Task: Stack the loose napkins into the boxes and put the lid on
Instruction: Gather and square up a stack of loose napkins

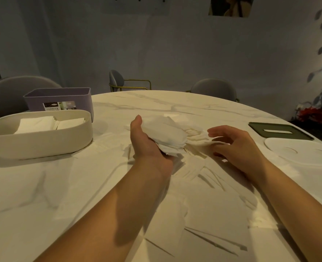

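**A:** We're starting at the left edge. What's showing?

**B:** The cream box point(39, 142) is sitting on the marble table point(43, 195), and two folded piles point(35, 124) are lying side by side inside it. One purple box point(58, 96) is standing just behind the cream box.

**A:** And the hands?

**B:** Right of the cream box, the left hand point(147, 146) is lying palm up, cradling one stack of napkins point(167, 134). The stack is resting across the palm. The thumb point(137, 121) is standing up against the stack's left edge, and the fingers are tucked underneath, hidden, so I can't tell how tightly they're curling.

**A:** Moving along?

**B:** Further right of the cream box, the right hand point(237, 146) is hanging palm down. Its fingers are slightly bent and spread apart, gripping nothing. The fingertips are pointing at the stack, with a gap showing between. Loose napkins point(194, 178) are lying scattered beneath both hands and forearms, overlapping too much to count.

**A:** Lids?

**B:** Two, both lying flat on the table, farthest right of the cream box. One green lid point(281, 132) is showing a slot, and one white lid point(298, 154) is lying just on its near side. Neither is sitting on a box. Three chairs point(213, 88) are standing beyond the table.
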Demonstrator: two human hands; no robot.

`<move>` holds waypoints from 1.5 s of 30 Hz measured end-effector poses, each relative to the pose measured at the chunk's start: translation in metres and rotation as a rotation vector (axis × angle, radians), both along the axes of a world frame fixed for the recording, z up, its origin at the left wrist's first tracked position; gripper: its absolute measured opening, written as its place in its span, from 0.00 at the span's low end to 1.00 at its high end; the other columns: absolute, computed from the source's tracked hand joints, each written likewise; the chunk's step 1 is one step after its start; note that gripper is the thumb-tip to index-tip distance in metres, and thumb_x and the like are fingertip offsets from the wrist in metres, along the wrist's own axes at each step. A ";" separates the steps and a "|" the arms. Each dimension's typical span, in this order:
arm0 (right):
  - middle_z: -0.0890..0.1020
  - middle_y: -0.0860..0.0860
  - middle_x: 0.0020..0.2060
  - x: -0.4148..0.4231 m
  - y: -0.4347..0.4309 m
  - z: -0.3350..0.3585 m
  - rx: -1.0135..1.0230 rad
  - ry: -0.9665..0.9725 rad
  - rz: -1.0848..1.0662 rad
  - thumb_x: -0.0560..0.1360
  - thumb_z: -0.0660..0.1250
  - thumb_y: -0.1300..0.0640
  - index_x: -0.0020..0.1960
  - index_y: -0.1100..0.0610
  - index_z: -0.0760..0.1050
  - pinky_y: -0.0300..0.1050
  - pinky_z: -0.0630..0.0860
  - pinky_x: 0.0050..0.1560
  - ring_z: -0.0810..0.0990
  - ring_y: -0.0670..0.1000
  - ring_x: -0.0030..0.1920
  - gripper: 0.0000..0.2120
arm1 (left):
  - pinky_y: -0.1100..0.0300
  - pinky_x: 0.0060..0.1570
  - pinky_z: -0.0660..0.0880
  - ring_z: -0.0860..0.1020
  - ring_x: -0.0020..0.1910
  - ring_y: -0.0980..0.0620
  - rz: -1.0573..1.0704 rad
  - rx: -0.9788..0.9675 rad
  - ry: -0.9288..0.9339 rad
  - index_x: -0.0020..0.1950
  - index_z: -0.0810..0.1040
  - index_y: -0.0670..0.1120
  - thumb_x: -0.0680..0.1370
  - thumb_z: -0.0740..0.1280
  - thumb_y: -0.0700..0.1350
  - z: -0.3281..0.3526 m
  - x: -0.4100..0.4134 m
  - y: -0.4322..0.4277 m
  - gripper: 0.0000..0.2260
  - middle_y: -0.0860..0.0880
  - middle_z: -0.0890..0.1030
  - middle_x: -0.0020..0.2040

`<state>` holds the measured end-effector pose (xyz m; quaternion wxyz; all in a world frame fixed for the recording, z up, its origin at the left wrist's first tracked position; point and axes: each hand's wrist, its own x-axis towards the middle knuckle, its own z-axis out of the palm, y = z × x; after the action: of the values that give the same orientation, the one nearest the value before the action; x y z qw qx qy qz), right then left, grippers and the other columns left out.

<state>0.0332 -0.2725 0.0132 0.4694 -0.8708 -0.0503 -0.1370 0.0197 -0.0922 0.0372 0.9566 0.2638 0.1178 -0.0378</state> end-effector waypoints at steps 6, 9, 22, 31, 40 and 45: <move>0.76 0.42 0.55 -0.002 -0.002 0.003 -0.303 0.094 0.083 0.69 0.74 0.49 0.59 0.42 0.72 0.38 0.72 0.54 0.76 0.45 0.54 0.20 | 0.48 0.55 0.75 0.78 0.48 0.44 0.003 -0.011 -0.024 0.51 0.77 0.51 0.77 0.60 0.60 -0.001 0.001 0.000 0.16 0.45 0.81 0.49; 0.73 0.42 0.57 -0.002 0.006 0.000 -0.388 0.064 0.048 0.69 0.73 0.48 0.64 0.45 0.71 0.36 0.70 0.53 0.74 0.44 0.54 0.25 | 0.50 0.50 0.76 0.78 0.50 0.44 -0.005 -0.021 -0.037 0.59 0.77 0.51 0.77 0.60 0.60 -0.002 0.003 0.000 0.18 0.45 0.81 0.52; 0.83 0.51 0.50 0.002 0.015 -0.004 -0.448 -0.127 -0.167 0.76 0.67 0.57 0.53 0.51 0.81 0.43 0.74 0.50 0.78 0.50 0.48 0.08 | 0.51 0.47 0.76 0.77 0.45 0.45 -0.014 -0.012 -0.060 0.50 0.76 0.50 0.78 0.60 0.56 -0.001 -0.001 -0.002 0.11 0.46 0.79 0.46; 0.78 0.50 0.47 0.006 -0.002 0.014 0.626 0.075 -0.515 0.72 0.68 0.58 0.57 0.50 0.73 0.42 0.74 0.42 0.76 0.52 0.48 0.15 | 0.50 0.53 0.75 0.78 0.48 0.43 -0.064 0.028 -0.079 0.53 0.78 0.47 0.77 0.62 0.51 -0.007 0.000 -0.005 0.11 0.44 0.81 0.50; 0.80 0.31 0.37 -0.026 0.031 0.011 0.192 -0.656 0.001 0.74 0.69 0.60 0.46 0.42 0.76 0.29 0.76 0.43 0.80 0.36 0.43 0.12 | 0.51 0.45 0.75 0.79 0.44 0.42 -0.242 0.059 -0.054 0.52 0.80 0.47 0.74 0.66 0.55 -0.010 -0.016 -0.024 0.14 0.44 0.83 0.42; 0.81 0.37 0.42 -0.027 0.045 0.002 -0.058 -0.401 0.140 0.72 0.72 0.55 0.44 0.40 0.79 0.34 0.78 0.47 0.80 0.42 0.46 0.09 | 0.47 0.49 0.77 0.81 0.46 0.42 -0.276 0.020 -0.137 0.58 0.79 0.47 0.75 0.62 0.61 -0.012 -0.010 -0.023 0.21 0.42 0.84 0.48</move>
<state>0.0061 -0.2277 0.0156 0.4329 -0.8337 -0.2071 -0.2732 0.0096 -0.1152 0.0249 0.9454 0.2891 0.0154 -0.1497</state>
